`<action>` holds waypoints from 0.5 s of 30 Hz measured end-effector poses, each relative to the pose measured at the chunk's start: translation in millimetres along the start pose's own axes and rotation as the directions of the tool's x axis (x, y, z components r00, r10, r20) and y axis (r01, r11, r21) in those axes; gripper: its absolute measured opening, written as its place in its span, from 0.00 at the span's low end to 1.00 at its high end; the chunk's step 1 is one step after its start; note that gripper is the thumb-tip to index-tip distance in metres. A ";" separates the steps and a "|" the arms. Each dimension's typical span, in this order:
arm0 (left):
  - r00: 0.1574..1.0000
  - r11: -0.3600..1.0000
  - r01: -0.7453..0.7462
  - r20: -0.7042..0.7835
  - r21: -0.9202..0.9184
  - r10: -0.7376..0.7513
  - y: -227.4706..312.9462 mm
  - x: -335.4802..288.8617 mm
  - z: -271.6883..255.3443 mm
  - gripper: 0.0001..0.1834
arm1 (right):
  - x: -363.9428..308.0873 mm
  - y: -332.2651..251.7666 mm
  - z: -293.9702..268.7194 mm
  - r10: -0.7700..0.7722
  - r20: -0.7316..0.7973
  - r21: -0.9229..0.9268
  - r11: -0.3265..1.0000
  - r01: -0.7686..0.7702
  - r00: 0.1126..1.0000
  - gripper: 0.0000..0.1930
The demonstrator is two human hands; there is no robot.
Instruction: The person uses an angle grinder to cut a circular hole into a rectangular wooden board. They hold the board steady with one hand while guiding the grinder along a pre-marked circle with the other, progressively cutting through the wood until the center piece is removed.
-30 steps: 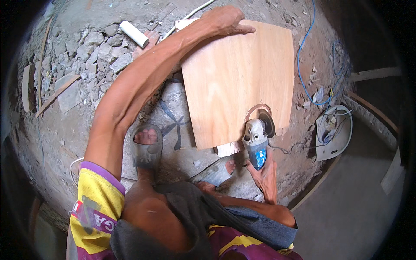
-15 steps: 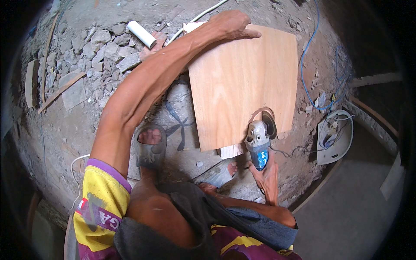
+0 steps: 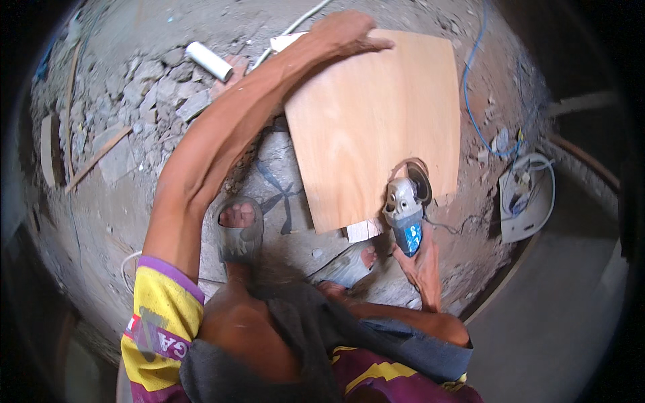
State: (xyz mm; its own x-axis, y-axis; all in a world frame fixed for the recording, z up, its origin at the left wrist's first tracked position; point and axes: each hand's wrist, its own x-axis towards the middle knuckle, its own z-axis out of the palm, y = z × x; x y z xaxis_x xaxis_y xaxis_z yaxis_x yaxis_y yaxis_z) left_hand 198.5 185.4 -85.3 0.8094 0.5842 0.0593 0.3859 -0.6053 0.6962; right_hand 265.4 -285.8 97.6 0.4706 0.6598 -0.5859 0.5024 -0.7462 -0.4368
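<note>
A pale plywood board point(image 3: 366, 121) lies flat near the ground, in front of my feet. My left hand point(image 3: 346, 33) reaches across to its far edge and grips it, thumb over the top face; the other fingers are mostly hidden past the edge. In my right hand point(image 3: 420, 267) is the rear body of an angle grinder point(image 3: 405, 218), grey at the head and blue at the handle. Its disc point(image 3: 420, 183) stands on edge at the board's near right part, beside the curved guard point(image 3: 406, 163). Under the near edge a light wood block point(image 3: 363, 230) shows.
Broken stones point(image 3: 151, 87) and a white pipe piece point(image 3: 209, 62) lie at the far left. A blue cable point(image 3: 467, 87) runs down the right, towards a whitish cut container point(image 3: 527, 201). My sandalled foot point(image 3: 240, 228) is left of the board.
The whole view has shifted slightly. Against the board, my left hand and the grinder in my right hand keep nearly the same places.
</note>
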 end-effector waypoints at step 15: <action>0.985 0.981 0.140 0.116 -0.131 -0.125 24.3 1.9 2.6 0.35 | -11.0 14.3 -18.0 0.031 0.020 0.001 1.000 -0.031 0.999 0.32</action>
State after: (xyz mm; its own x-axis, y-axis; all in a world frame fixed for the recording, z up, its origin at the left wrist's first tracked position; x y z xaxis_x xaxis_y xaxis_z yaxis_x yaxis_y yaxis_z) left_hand 210.6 170.3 -70.2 0.8005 0.5887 -0.1119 0.4345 -0.4416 0.7850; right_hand 280.5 -302.2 110.1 0.4713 0.6346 -0.6125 0.4869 -0.7662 -0.4193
